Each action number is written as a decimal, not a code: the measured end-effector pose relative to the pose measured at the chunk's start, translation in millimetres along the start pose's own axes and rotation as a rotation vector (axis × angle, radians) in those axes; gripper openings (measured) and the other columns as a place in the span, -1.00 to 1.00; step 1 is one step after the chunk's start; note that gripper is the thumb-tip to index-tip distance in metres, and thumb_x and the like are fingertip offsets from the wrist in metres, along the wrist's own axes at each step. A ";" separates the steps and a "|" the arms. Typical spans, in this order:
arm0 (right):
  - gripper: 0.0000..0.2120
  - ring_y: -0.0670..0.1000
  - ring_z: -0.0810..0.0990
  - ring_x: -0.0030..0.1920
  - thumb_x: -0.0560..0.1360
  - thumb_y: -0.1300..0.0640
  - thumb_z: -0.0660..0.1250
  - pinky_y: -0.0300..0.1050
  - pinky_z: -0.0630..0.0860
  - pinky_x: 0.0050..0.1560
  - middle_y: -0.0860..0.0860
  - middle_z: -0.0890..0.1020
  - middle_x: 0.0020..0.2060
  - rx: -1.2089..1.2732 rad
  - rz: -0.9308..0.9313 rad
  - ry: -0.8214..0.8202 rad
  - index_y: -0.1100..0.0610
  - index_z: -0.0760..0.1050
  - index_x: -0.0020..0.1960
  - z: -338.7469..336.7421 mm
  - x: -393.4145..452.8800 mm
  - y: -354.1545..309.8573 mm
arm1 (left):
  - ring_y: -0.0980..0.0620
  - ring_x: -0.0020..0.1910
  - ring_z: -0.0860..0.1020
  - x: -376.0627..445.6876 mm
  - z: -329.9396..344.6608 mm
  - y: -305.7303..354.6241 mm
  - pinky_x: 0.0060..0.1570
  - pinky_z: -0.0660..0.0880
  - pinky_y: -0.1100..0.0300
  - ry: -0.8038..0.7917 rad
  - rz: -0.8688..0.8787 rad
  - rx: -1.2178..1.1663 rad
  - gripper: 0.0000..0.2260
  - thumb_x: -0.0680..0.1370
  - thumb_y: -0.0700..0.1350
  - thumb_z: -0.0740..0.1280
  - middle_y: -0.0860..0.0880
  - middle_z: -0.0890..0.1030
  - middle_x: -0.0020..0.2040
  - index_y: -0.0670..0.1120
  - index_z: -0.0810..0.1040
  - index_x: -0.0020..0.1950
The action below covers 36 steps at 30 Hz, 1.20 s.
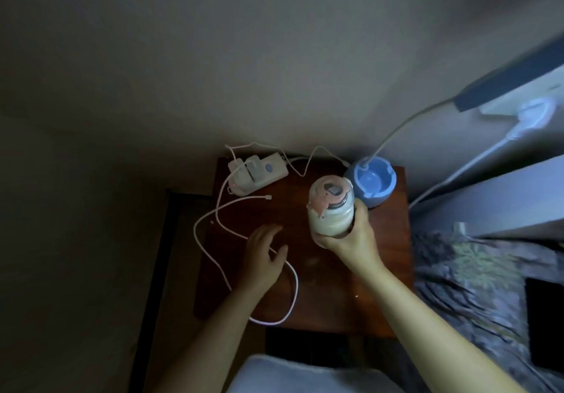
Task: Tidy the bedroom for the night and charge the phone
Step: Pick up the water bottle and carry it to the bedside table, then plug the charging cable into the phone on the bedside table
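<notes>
My right hand (351,240) grips a clear bottle (331,206) with a pink lid and pale contents, held just above the dark wooden nightstand (329,295). My left hand (264,258) hovers flat with fingers spread over the nightstand's left half, above a looping white charging cable (201,246). The cable's free plug end (268,197) lies near the middle of the tabletop. A white power strip (258,173) with chargers plugged in sits at the back left corner. A dark phone-like slab (544,322) lies on the patterned bedding at the right edge.
A blue round bottle warmer (370,183) with its own cord stands at the back right corner, right behind the bottle. A wall socket (531,115) with a white plug is at the upper right. Patterned bedding (476,270) borders the nightstand on the right.
</notes>
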State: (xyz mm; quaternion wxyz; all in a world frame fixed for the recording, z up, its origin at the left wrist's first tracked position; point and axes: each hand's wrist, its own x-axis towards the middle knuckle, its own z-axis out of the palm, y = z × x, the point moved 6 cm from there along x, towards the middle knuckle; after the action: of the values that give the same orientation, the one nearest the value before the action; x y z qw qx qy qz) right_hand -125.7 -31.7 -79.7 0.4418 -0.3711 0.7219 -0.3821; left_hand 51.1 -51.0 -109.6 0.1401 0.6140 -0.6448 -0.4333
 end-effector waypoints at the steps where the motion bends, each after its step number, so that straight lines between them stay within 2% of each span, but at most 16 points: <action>1: -0.30 -0.02 0.47 0.00 0.12 0.37 0.55 -0.65 0.34 -0.20 0.00 0.46 -0.01 -0.004 -0.009 -0.006 0.05 0.26 0.09 4.1 9.6 5.2 | -0.20 0.36 0.29 2.6 6.5 -6.1 0.29 0.14 0.17 0.000 0.000 0.033 -0.68 0.45 -0.24 0.30 -0.22 0.44 0.29 -0.21 0.44 0.21; 4: -0.26 -0.01 0.47 0.07 0.14 0.35 0.56 -0.66 0.33 -0.16 -0.01 0.46 0.03 0.010 -0.021 0.003 0.13 0.26 0.19 12.0 31.4 18.6 | -0.22 0.40 0.23 8.8 23.2 -22.8 0.32 0.10 0.08 -0.001 -0.010 0.131 -0.52 0.41 0.05 0.14 -0.22 0.43 0.32 -0.19 0.44 0.22; 5: -0.25 -0.03 0.45 0.08 0.14 0.35 0.56 -0.67 0.32 -0.14 -0.02 0.45 0.04 0.020 -0.026 0.017 0.13 0.25 0.21 13.2 36.9 21.2 | -0.24 0.39 0.25 10.3 28.3 -28.2 0.32 0.11 0.03 0.000 -0.008 0.169 -0.48 0.38 0.09 0.09 -0.23 0.44 0.31 -0.19 0.45 0.21; 8: -0.19 -0.08 0.40 0.12 0.14 0.33 0.56 -0.69 0.27 -0.06 -0.05 0.41 0.07 0.033 -0.078 0.043 0.13 0.22 0.25 16.6 50.6 22.6 | -0.26 0.34 0.33 11.9 44.2 -42.0 0.28 0.26 -0.20 -0.009 0.034 0.302 -0.53 0.38 0.06 0.12 -0.26 0.48 0.27 -0.16 0.45 0.19; 10: -0.18 -0.08 0.38 0.14 0.13 0.33 0.57 -0.71 0.23 -0.04 -0.06 0.40 0.07 0.012 -0.114 0.036 0.22 0.21 0.27 20.1 56.4 22.4 | -0.15 0.37 0.24 10.7 49.4 -47.2 0.32 0.30 -0.11 0.010 0.054 0.349 -0.56 0.39 0.04 0.13 -0.26 0.48 0.28 -0.10 0.37 0.22; 12: -0.19 -0.08 0.37 0.12 0.12 0.33 0.57 -0.72 0.20 -0.04 -0.17 0.39 0.00 -0.012 -0.149 0.029 0.26 0.22 0.25 23.6 58.9 22.3 | -0.07 0.33 0.15 10.7 49.5 -49.3 0.33 0.10 -0.03 0.043 0.064 0.367 -0.57 0.39 0.04 0.13 -0.25 0.47 0.29 -0.07 0.32 0.23; 13: -0.21 -0.10 0.37 0.11 0.12 0.34 0.57 -0.72 0.20 -0.04 -0.25 0.37 -0.03 -0.015 -0.161 0.026 0.25 0.23 0.24 25.0 59.1 22.5 | -0.07 0.33 0.14 11.1 50.1 -50.3 0.33 0.09 -0.03 0.040 0.058 0.371 -0.57 0.40 0.04 0.13 -0.25 0.46 0.29 -0.06 0.31 0.24; 15: -0.23 -0.12 0.37 0.09 0.14 0.34 0.56 -0.70 0.21 -0.03 -0.31 0.33 -0.05 0.002 -0.183 0.011 0.13 0.23 0.21 27.3 59.5 23.0 | -0.09 0.36 0.15 11.2 52.2 -49.9 0.36 0.22 -0.12 0.009 0.046 0.386 -0.56 0.40 0.05 0.12 -0.25 0.45 0.31 -0.07 0.31 0.25; 17: -0.23 -0.12 0.37 0.10 0.14 0.33 0.56 -0.69 0.22 -0.01 -0.31 0.34 -0.03 0.025 -0.191 0.001 -0.01 0.18 0.14 27.9 59.9 24.0 | -0.18 0.41 0.21 10.1 53.5 -48.1 0.32 0.14 -0.20 -0.025 0.043 0.393 -0.52 0.40 0.06 0.09 -0.26 0.41 0.34 -0.11 0.35 0.27; 19: -0.23 -0.09 0.36 0.18 0.16 0.30 0.56 -0.65 0.21 0.09 -0.21 0.39 0.10 0.037 -0.189 -0.006 0.04 0.20 0.20 27.4 58.0 27.7 | -0.25 0.41 0.19 9.6 52.2 -45.1 0.34 0.02 -0.12 -0.049 0.026 0.402 -0.45 0.39 0.09 0.04 -0.25 0.35 0.38 -0.16 0.35 0.29; 22: -0.15 0.02 0.30 0.33 0.22 0.26 0.53 -0.38 0.19 0.27 0.08 0.34 0.31 0.019 -0.128 0.009 0.24 0.12 0.36 18.6 40.8 41.5 | -0.27 0.41 0.20 7.8 48.5 -35.2 0.38 0.12 -0.15 -0.078 -0.002 0.422 -0.41 0.38 0.10 -0.01 -0.27 0.34 0.38 -0.19 0.37 0.28; 26: -0.29 0.08 0.40 0.27 0.31 0.30 0.45 -0.07 0.33 0.28 0.12 0.41 0.25 0.084 0.019 0.078 0.24 0.18 0.35 -15.2 -11.6 80.5 | -0.36 0.28 0.38 -7.7 64.5 -3.6 0.23 0.30 -0.31 -0.130 0.131 0.474 -0.53 0.40 0.00 0.05 -0.31 0.50 0.24 -0.22 0.48 0.16; 28: -0.38 0.08 0.42 0.21 0.34 0.31 0.43 -0.03 0.35 0.26 0.07 0.42 0.19 0.039 0.077 0.189 0.24 0.24 0.32 -48.3 -43.6 108.1 | -0.35 0.28 0.38 -19.6 87.2 16.5 0.21 0.29 -0.33 -0.178 0.220 0.487 -0.55 0.40 -0.01 0.05 -0.29 0.50 0.24 -0.19 0.49 0.16; 31: -0.49 0.20 0.46 0.20 0.35 0.29 0.40 0.01 0.35 0.24 0.26 0.49 0.19 -0.025 0.217 0.380 0.30 0.33 0.26 -111.2 -94.0 157.1 | -0.34 0.29 0.38 -40.9 135.3 48.3 0.19 0.32 -0.33 -0.262 0.340 0.506 -0.57 0.40 -0.01 0.08 -0.26 0.50 0.26 -0.15 0.49 0.17; 34: -0.52 0.29 0.50 0.16 0.32 0.14 0.29 -0.28 0.34 0.13 0.36 0.53 0.12 -0.093 0.372 0.543 0.37 0.40 0.17 -178.8 -138.0 197.4 | -0.30 0.34 0.34 -55.0 185.0 80.0 0.26 0.28 -0.30 -0.293 0.411 0.527 -0.57 0.43 -0.01 0.11 -0.22 0.45 0.32 -0.12 0.43 0.24; 36: -0.55 0.33 0.51 0.13 0.34 0.15 0.29 -0.16 0.38 0.12 0.38 0.54 0.10 -0.143 0.434 0.607 0.38 0.41 0.15 -219.5 -157.7 214.5 | -0.20 0.45 0.15 -58.2 215.3 91.0 0.40 0.11 -0.21 -0.330 0.357 0.535 -0.58 0.51 -0.03 0.13 -0.13 0.28 0.44 -0.06 0.26 0.36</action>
State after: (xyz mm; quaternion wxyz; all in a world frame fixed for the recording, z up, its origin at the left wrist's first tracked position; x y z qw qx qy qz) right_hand -317.7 248.0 -142.8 0.2513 -0.1093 0.9066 -0.3209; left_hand -151.2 73.6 -148.7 -0.0579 0.4282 -0.8464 -0.3112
